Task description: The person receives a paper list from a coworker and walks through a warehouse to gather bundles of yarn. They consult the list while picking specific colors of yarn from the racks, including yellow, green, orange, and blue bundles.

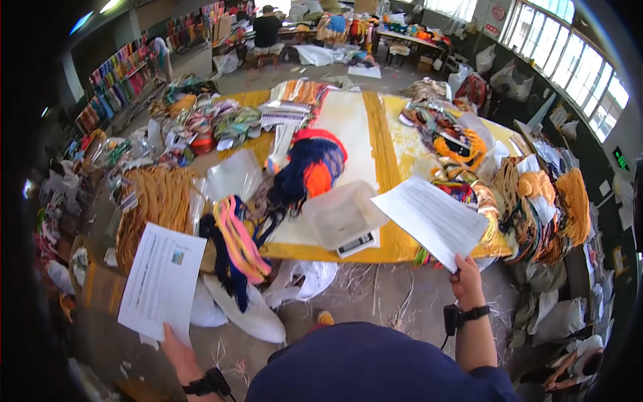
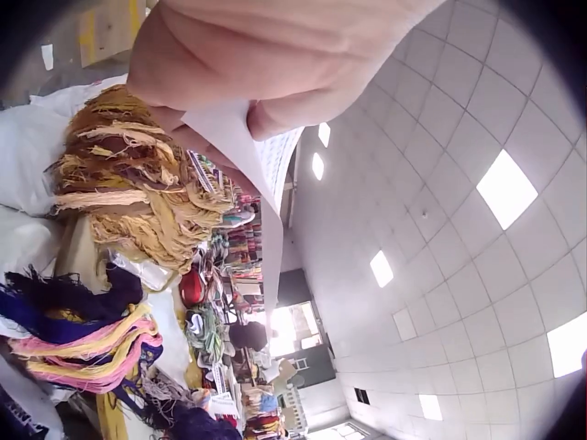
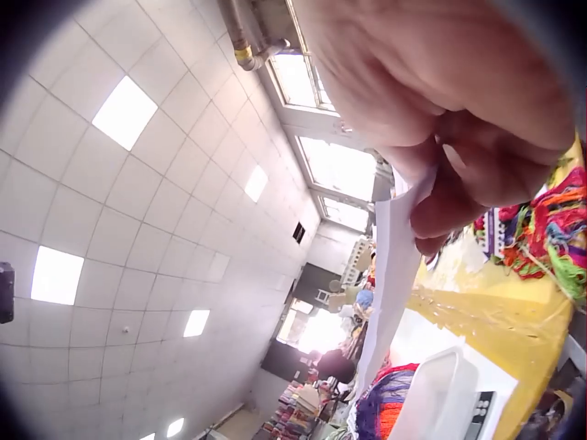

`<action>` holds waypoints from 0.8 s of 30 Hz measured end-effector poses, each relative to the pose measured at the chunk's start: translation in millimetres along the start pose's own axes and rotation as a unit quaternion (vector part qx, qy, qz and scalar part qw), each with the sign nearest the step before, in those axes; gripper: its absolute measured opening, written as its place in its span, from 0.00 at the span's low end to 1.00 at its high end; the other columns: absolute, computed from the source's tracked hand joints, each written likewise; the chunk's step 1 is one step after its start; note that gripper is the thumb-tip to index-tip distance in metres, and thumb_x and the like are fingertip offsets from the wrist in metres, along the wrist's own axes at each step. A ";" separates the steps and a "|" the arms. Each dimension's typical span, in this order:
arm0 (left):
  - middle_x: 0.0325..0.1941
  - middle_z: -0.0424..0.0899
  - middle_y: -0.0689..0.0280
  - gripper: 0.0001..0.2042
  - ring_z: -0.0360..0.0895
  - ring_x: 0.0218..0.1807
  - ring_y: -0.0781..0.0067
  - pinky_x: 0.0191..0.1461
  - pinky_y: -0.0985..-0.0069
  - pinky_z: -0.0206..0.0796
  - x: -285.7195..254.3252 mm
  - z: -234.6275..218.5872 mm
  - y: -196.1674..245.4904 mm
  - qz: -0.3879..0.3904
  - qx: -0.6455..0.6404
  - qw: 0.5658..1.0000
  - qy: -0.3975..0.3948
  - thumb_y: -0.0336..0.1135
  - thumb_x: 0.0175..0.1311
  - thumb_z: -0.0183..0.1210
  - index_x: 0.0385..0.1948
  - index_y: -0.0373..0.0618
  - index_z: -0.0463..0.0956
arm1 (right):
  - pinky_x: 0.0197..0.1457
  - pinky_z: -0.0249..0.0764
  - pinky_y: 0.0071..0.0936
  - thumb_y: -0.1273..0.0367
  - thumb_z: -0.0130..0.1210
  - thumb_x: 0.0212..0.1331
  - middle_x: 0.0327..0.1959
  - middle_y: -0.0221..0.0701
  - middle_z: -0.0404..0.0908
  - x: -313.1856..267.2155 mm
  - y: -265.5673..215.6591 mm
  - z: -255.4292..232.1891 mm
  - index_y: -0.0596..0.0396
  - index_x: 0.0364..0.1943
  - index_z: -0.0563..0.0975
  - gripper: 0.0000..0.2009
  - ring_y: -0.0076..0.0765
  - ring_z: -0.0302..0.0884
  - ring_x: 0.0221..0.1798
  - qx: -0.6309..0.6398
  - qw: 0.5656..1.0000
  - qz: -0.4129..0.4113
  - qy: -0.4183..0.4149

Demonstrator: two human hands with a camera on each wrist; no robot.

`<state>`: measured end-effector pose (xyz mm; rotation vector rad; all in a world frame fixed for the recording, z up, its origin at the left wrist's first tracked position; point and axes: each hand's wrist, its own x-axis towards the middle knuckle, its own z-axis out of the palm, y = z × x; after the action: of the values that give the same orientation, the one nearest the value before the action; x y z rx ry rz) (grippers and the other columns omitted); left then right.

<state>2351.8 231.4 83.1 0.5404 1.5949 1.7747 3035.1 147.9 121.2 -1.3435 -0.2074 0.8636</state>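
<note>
- Left hand pinches the near edge of a printed sheet, held at near left, off the table edge.
- Right hand pinches a second sheet by its near corner, over the yellow table at right.
- Digital scale carrying a clear plastic tub sits between the sheets.
- Pink-orange yarn bundle hangs over the table's near edge.

Sheets: white paper with black print and a small colour picture; second sheet white, black lines.
Table: yellow.
Yarn: navy, orange, red.
Scale: white.
</note>
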 end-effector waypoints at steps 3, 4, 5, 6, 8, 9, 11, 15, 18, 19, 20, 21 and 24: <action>0.57 0.71 0.56 0.22 0.70 0.55 0.64 0.59 0.70 0.61 5.2 27.3 -7.0 -0.043 0.005 0.999 -0.003 0.36 0.66 0.50 0.56 0.26 0.63 | 0.16 0.55 0.15 0.69 0.47 0.63 0.29 0.23 0.77 48.8 -22.2 56.7 0.52 0.43 0.73 0.08 0.18 0.68 0.21 0.010 0.999 0.032 -0.025; 0.57 0.71 0.56 0.22 0.70 0.55 0.64 0.59 0.70 0.61 1.7 38.5 -5.1 -0.044 0.004 0.999 -0.002 0.36 0.66 0.50 0.56 0.26 0.63 | 0.17 0.56 0.17 0.68 0.47 0.64 0.30 0.24 0.77 72.6 -22.5 69.3 0.51 0.44 0.72 0.08 0.19 0.69 0.23 0.008 0.999 0.025 -0.031; 0.57 0.71 0.56 0.22 0.70 0.55 0.63 0.58 0.69 0.61 -5.4 53.2 -0.3 -0.054 0.009 0.998 0.009 0.36 0.66 0.50 0.56 0.26 0.63 | 0.18 0.57 0.18 0.67 0.46 0.64 0.30 0.24 0.77 97.6 -23.6 84.6 0.50 0.44 0.72 0.08 0.20 0.70 0.25 0.006 0.999 0.017 -0.041; 0.58 0.70 0.55 0.22 0.70 0.55 0.63 0.58 0.68 0.62 -9.7 66.8 4.6 -0.062 0.014 0.998 0.020 0.36 0.66 0.50 0.56 0.26 0.62 | 0.18 0.57 0.18 0.67 0.46 0.64 0.30 0.24 0.77 119.9 -24.6 102.2 0.50 0.44 0.72 0.08 0.20 0.70 0.25 0.007 0.999 0.017 -0.046; 0.58 0.70 0.54 0.22 0.70 0.55 0.62 0.58 0.67 0.62 -14.9 82.9 8.6 -0.050 0.014 0.998 0.026 0.36 0.66 0.49 0.56 0.27 0.62 | 0.20 0.58 0.17 0.67 0.45 0.65 0.31 0.23 0.77 162.8 -23.2 135.0 0.48 0.44 0.71 0.07 0.21 0.71 0.25 -0.011 0.999 0.023 -0.034; 0.58 0.70 0.53 0.22 0.71 0.55 0.61 0.58 0.67 0.62 -18.4 86.8 8.0 -0.041 0.014 0.999 0.031 0.36 0.66 0.49 0.57 0.27 0.62 | 0.21 0.58 0.18 0.66 0.43 0.65 0.32 0.23 0.78 188.4 -20.7 148.6 0.46 0.45 0.71 0.08 0.22 0.73 0.27 -0.040 0.997 0.029 -0.054; 0.57 0.71 0.54 0.22 0.71 0.54 0.61 0.58 0.67 0.62 -17.8 73.3 -0.8 -0.062 0.005 0.997 0.039 0.35 0.65 0.50 0.57 0.29 0.62 | 0.21 0.58 0.20 0.65 0.42 0.66 0.32 0.24 0.78 240.6 -15.8 180.3 0.46 0.45 0.71 0.09 0.24 0.73 0.27 -0.076 0.995 0.045 -0.037; 0.47 0.77 0.61 0.19 0.72 0.49 0.60 0.55 0.70 0.63 -78.4 139.2 42.5 -0.154 0.094 0.967 0.181 0.33 0.64 0.50 0.52 0.28 0.67 | 0.19 0.56 0.21 0.65 0.42 0.65 0.32 0.27 0.78 344.9 -8.6 243.9 0.49 0.46 0.70 0.09 0.26 0.73 0.25 -0.129 0.988 0.045 -0.068; 0.46 0.77 0.59 0.19 0.73 0.48 0.58 0.54 0.69 0.64 -98.4 183.4 49.3 -0.125 0.085 0.968 0.202 0.34 0.64 0.50 0.52 0.28 0.66 | 0.17 0.54 0.21 0.65 0.43 0.65 0.30 0.29 0.78 430.4 8.0 283.0 0.51 0.45 0.70 0.10 0.26 0.73 0.22 -0.153 0.981 0.045 -0.113; 0.46 0.78 0.59 0.20 0.73 0.47 0.58 0.53 0.69 0.65 -105.1 194.3 49.0 -0.113 0.085 0.968 0.208 0.34 0.64 0.50 0.53 0.29 0.66 | 0.17 0.54 0.21 0.65 0.43 0.65 0.30 0.29 0.78 452.9 12.3 294.3 0.51 0.45 0.70 0.10 0.26 0.73 0.22 -0.154 0.979 0.050 -0.122; 0.46 0.78 0.58 0.20 0.74 0.47 0.57 0.52 0.68 0.65 -112.3 203.1 47.1 -0.102 0.085 0.968 0.214 0.35 0.64 0.50 0.53 0.29 0.66 | 0.16 0.54 0.21 0.65 0.43 0.65 0.29 0.30 0.77 471.6 15.8 307.1 0.52 0.44 0.71 0.10 0.27 0.73 0.21 -0.153 0.980 0.048 -0.122; 0.45 0.78 0.57 0.20 0.74 0.46 0.56 0.52 0.68 0.66 -119.2 210.2 43.6 -0.091 0.086 0.968 0.219 0.35 0.64 0.51 0.53 0.29 0.66 | 0.15 0.54 0.21 0.65 0.43 0.65 0.28 0.30 0.77 490.3 19.8 319.7 0.53 0.43 0.71 0.10 0.27 0.72 0.20 -0.152 0.980 0.046 -0.121; 0.44 0.79 0.55 0.21 0.75 0.44 0.54 0.50 0.66 0.67 -144.8 217.9 27.2 -0.060 0.094 0.966 0.235 0.36 0.64 0.51 0.54 0.30 0.65 | 0.15 0.54 0.21 0.65 0.44 0.64 0.27 0.30 0.77 541.6 37.3 349.8 0.53 0.42 0.72 0.09 0.28 0.72 0.19 -0.156 0.978 0.061 -0.122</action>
<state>2597.4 278.1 164.6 0.0984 2.0843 1.7531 3181.9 764.2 -4.0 -1.5518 -0.4707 1.1345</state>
